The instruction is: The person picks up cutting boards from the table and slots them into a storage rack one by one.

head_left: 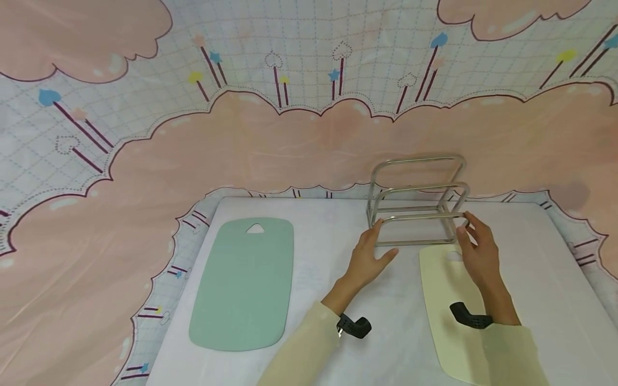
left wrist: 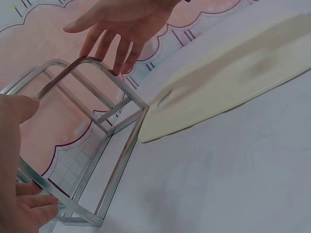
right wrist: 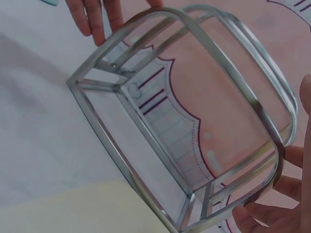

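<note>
A silver metal rack with several rounded upright loops stands at the back right of the white tabletop. My left hand touches its left end with extended fingers, the thumb spread away from the bars. At the opposite end, the fingers of my right hand rest against the front loop's corner; in the left wrist view this right hand has its thumb held off the metal. A cream cutting board lies flat beneath my right forearm, its handle hole end close to the rack's base.
A green cutting board with a triangular hole lies flat on the left of the white tabletop. Behind and around the table hangs a pink and white patterned cloth. Black bands are on both wrists.
</note>
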The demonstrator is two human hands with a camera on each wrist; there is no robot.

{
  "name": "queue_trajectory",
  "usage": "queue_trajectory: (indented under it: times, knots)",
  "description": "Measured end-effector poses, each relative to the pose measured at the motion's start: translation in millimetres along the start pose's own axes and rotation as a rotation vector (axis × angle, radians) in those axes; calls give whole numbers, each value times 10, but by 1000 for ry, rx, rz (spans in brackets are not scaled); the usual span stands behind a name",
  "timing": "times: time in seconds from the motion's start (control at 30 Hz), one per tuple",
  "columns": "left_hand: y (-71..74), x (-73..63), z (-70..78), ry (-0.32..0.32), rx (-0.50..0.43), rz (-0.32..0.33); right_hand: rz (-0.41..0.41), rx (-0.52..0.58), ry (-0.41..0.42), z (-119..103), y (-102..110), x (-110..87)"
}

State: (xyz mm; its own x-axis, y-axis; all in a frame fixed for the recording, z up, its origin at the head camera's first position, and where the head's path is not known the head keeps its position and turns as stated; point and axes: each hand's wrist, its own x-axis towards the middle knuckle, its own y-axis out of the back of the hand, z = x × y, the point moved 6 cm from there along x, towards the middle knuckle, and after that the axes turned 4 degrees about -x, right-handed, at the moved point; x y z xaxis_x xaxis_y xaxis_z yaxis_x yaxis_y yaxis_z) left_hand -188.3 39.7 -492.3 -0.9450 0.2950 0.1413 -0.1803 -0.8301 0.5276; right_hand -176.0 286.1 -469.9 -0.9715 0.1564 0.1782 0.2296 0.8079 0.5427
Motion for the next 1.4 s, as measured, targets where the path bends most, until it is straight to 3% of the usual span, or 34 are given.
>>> queue_trajectory:
  times: [0.5, 0.9, 1.4]
  knots:
    - [90, -121, -64, 30, -16, 20, -18, 10, 26, -71, -112, 12]
    - [178, -223, -100, 6, -40, 105, -44, 12, 44, -154, -222, -19]
    - [286, -362, -130, -17, -36, 149, -66, 13, 54, -235, -326, -60]
